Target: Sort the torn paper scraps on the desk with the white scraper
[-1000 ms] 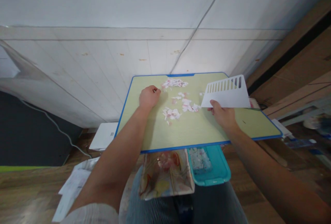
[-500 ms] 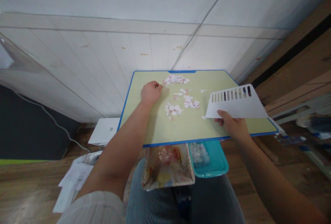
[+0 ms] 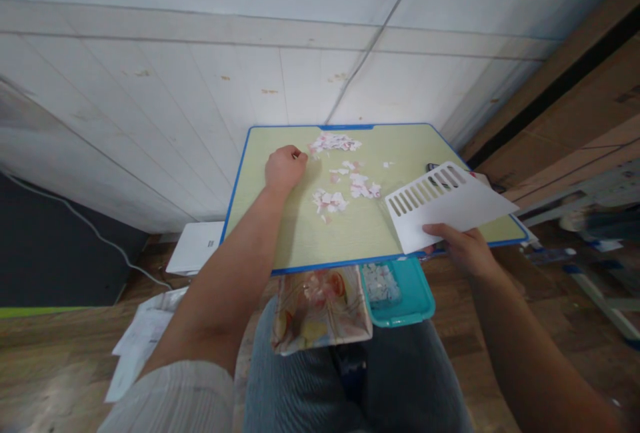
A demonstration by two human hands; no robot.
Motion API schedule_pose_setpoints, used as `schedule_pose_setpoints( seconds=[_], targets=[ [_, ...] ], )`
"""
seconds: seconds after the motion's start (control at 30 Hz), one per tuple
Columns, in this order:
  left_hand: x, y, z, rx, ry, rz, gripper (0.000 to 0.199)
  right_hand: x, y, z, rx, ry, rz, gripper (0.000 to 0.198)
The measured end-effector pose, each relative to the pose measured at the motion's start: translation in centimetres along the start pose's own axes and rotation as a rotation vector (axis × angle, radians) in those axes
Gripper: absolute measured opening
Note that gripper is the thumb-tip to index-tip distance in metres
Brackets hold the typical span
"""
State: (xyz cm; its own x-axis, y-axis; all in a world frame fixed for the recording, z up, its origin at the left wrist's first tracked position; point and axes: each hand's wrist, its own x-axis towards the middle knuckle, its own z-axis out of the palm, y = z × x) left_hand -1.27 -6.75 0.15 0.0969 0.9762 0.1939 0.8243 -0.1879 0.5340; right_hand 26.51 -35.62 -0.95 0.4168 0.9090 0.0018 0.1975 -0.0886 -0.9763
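My right hand (image 3: 463,246) grips a white sheet with a row of slots cut along one edge (image 3: 435,213), held tilted over the right side of a yellow-green tabletop (image 3: 300,239) with a blue rim. My left hand (image 3: 287,167) is closed at the table's left, beside the far heap of torn paper bits (image 3: 336,142). Whatever its fingers may hold is hidden. Nearer me lie a small heap of paper scraps (image 3: 330,201) and another cluster of scraps (image 3: 363,186). A dark object, partly covered, shows behind the slotted sheet.
Below the table's near edge, a patterned fabric-like tray (image 3: 320,336) and a turquoise plastic box (image 3: 417,293) with pale pieces rest at my lap. A white panelled wall (image 3: 240,93) stands behind the table. Cardboard (image 3: 575,106) rises at the right; papers (image 3: 145,333) lie at the lower left.
My right hand has brought the slotted sheet nearer the table's front edge and turned it, its left end dipping. My left hand stays closed in about the same spot on the table.
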Motion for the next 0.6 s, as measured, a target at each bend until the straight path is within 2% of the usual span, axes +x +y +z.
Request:
schedule_pose_setpoints(
  seconds=[0.13, 0.23, 0.33, 0.5, 0.6],
  targets=[
    [0.0, -0.1, 0.1, -0.008, 0.004, 0.003, 0.030, 0.2, 0.6, -0.1, 0.042, 0.090, -0.015, 0.034],
    [-0.1, -0.1, 0.1, -0.004, -0.002, 0.002, 0.031, 1.8, 0.5, 0.6, 0.021, 0.214, -0.041, 0.028],
    [-0.1, -0.1, 0.0, -0.001, -0.006, -0.004, 0.031, 5.4, -0.1, 2.0, 0.027, 0.332, -0.029, 0.020],
    [-0.1, -0.1, -0.1, -0.008, -0.013, -0.002, 0.030, 13.1, -1.1, 4.2, 0.029, 0.351, -0.074, 0.026],
    [-0.2, -0.1, -0.1, -0.016, -0.015, -0.005, 0.029, 16.1, -1.0, 4.7, 0.027, 0.380, -0.076, 0.025]
  ],
)
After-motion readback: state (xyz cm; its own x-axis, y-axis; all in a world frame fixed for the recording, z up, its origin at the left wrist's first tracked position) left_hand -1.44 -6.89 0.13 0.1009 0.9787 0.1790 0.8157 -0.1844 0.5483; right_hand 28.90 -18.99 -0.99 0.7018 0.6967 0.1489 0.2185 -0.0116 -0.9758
